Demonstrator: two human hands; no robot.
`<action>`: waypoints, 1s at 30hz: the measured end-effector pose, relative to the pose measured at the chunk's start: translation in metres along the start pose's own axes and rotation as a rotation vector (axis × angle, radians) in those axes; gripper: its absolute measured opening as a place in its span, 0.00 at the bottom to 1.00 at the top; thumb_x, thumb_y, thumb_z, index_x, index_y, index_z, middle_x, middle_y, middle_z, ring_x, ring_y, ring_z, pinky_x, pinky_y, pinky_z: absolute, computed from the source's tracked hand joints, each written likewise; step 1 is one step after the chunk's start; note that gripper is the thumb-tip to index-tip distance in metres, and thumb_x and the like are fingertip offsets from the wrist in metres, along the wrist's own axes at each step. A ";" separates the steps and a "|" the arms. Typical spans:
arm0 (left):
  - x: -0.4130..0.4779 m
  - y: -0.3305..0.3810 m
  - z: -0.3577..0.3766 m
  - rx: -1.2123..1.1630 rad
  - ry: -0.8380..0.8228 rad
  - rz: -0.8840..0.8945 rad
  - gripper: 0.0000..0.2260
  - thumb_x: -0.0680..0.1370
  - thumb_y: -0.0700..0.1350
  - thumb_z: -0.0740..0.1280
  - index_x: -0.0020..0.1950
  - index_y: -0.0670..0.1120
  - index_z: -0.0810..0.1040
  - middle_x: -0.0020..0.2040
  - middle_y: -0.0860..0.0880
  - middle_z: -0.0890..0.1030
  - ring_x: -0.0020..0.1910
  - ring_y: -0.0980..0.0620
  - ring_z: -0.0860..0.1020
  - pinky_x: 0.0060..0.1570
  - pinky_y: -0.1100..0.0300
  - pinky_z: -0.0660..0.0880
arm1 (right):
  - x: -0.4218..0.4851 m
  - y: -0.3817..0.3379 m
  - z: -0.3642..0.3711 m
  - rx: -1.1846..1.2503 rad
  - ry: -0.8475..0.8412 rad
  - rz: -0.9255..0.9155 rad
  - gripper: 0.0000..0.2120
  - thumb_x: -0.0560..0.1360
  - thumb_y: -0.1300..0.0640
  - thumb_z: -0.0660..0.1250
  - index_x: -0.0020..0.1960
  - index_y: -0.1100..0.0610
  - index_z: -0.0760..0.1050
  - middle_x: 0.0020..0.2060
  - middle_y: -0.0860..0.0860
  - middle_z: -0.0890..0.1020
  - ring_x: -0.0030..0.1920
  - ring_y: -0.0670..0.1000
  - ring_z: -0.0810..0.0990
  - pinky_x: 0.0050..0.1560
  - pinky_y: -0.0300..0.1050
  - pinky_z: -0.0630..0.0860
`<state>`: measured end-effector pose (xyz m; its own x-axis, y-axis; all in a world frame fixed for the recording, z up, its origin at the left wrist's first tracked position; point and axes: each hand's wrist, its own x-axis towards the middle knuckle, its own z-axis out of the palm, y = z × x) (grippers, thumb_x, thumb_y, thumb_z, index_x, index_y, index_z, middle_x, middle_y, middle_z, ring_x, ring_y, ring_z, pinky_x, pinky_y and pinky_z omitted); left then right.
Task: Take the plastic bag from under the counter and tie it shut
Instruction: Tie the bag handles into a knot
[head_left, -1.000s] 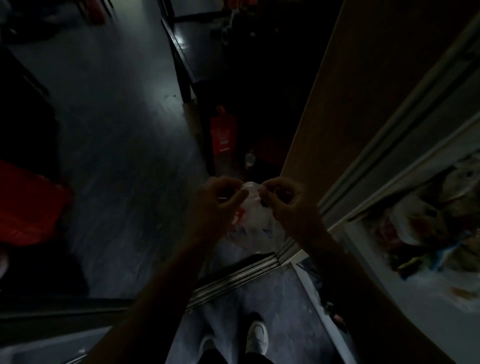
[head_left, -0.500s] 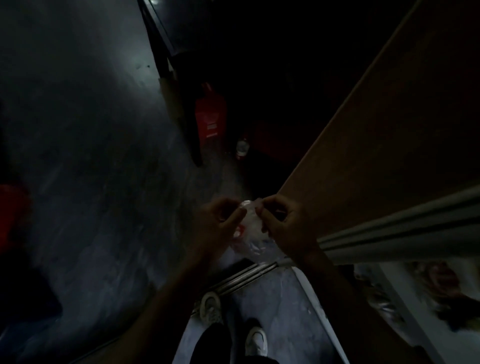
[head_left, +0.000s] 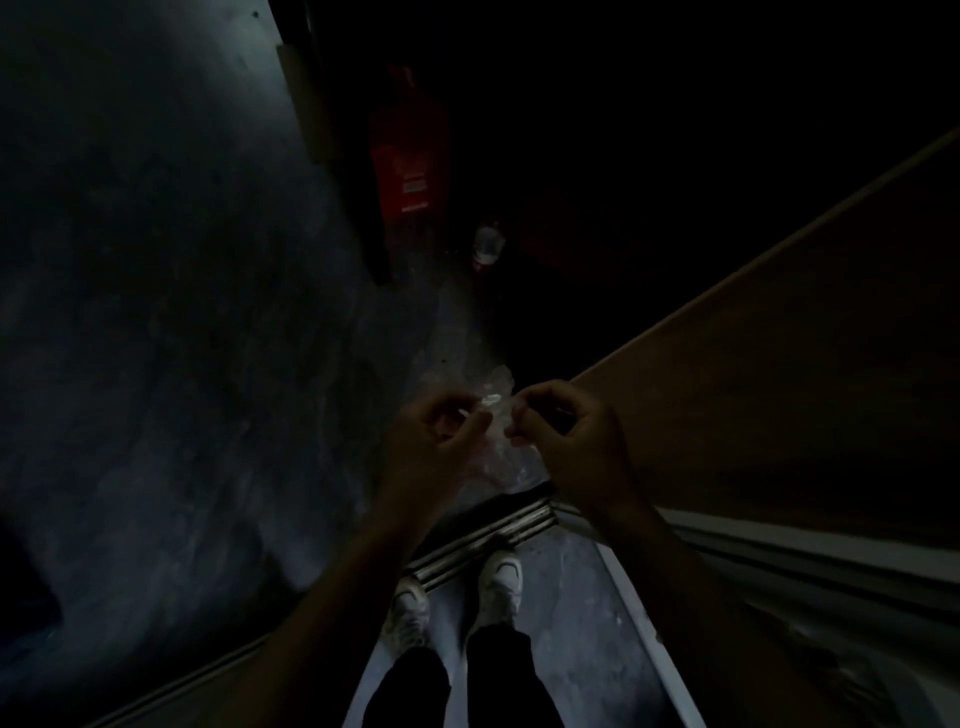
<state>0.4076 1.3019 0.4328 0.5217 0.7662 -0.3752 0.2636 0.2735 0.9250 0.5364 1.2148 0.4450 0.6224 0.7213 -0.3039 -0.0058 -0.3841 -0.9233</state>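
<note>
Trouser legs (head_left: 410, 686): dark, lowest thing I see.
White shoes (head_left: 501, 574): side by side, toes at the track. Half a second ago I had one shoe ahead of the other.
Metal floor track (head_left: 493, 527): ribbed strip running slantwise just beyond the toes.
Left hand (head_left: 434, 447): fingers curled, thumb and forefinger pinching the bag's top from the left.
Right hand (head_left: 574, 441): fingers curled, pinching the same top from the right; the gap to the left hand reads slightly wider than before.
Plastic bag (head_left: 501, 447): clear and crumpled, held in the air between both hands above the track, body hanging below the fingers. A pale twisted bit of film shows at the top. The red print I saw earlier is no longer visible.
Wooden panel (head_left: 779, 405): brown face just right of the right hand.
Floor (head_left: 156, 312): grey, streaked, dimmer than before.
Bottle (head_left: 488, 243): small, standing on the floor well beyond the hands, lower in my view now.
Dark post (head_left: 371, 228): left of the bottle.
Red canister (head_left: 410, 156): farthest item, pale label, likewise lower in view.
</note>
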 end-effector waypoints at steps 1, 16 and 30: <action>0.008 -0.010 0.002 0.000 -0.004 -0.008 0.03 0.78 0.39 0.71 0.50 0.40 0.81 0.40 0.41 0.84 0.35 0.53 0.83 0.32 0.65 0.78 | 0.008 0.011 0.002 -0.002 -0.003 0.007 0.04 0.77 0.66 0.69 0.51 0.66 0.80 0.41 0.56 0.85 0.41 0.51 0.86 0.46 0.45 0.83; 0.115 -0.185 0.029 0.043 0.064 -0.026 0.01 0.78 0.39 0.71 0.47 0.42 0.82 0.43 0.46 0.85 0.45 0.50 0.84 0.46 0.55 0.80 | 0.111 0.189 0.054 0.053 0.095 0.136 0.07 0.74 0.66 0.72 0.49 0.57 0.82 0.47 0.53 0.87 0.50 0.51 0.86 0.53 0.47 0.82; 0.204 -0.336 0.062 -0.072 0.078 -0.071 0.07 0.77 0.31 0.69 0.46 0.43 0.78 0.41 0.45 0.81 0.43 0.46 0.80 0.51 0.45 0.78 | 0.184 0.339 0.078 -0.050 0.127 0.151 0.12 0.72 0.65 0.75 0.40 0.48 0.82 0.41 0.52 0.86 0.48 0.57 0.86 0.56 0.63 0.79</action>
<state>0.4758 1.3307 0.0418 0.4379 0.7857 -0.4370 0.2371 0.3679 0.8991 0.5885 1.2624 0.0579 0.7110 0.5764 -0.4028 -0.0691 -0.5128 -0.8557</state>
